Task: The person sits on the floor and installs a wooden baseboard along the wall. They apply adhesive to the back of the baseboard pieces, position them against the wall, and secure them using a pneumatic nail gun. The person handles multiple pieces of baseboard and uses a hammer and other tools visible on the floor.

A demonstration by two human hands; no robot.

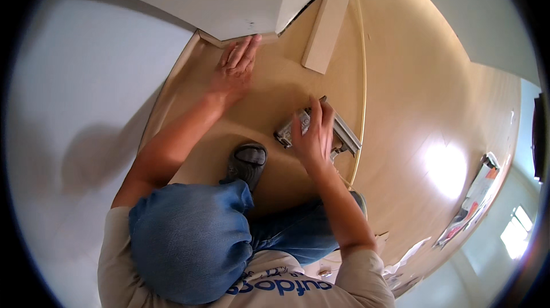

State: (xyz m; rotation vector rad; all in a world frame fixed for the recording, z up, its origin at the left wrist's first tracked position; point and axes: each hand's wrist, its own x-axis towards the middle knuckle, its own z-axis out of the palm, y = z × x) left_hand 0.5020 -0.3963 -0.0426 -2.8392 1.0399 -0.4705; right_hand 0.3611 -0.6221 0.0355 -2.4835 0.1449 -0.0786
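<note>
My left hand [234, 74] reaches to the foot of the white wall corner. Its fingers lie stretched out, the tips against a short strip of wood-coloured baseboard trim [269, 38]. Over a grey metal nail gun [346, 132] lying on the floor is my right hand [314, 136]. Its thumb and fingers are apart and partly cover the tool; whether they touch it I cannot tell. More baseboard [166, 93] runs along the bottom of the left wall and meets the corner near my left hand.
A flat light wooden board [325, 30] lies beyond the nail gun, near the wall. A thin pale hose [363, 67] curves along the wood-toned floor [401, 90]. Packaging and papers [470, 199] lie at the far right. My shoe [247, 162] stands between my arms.
</note>
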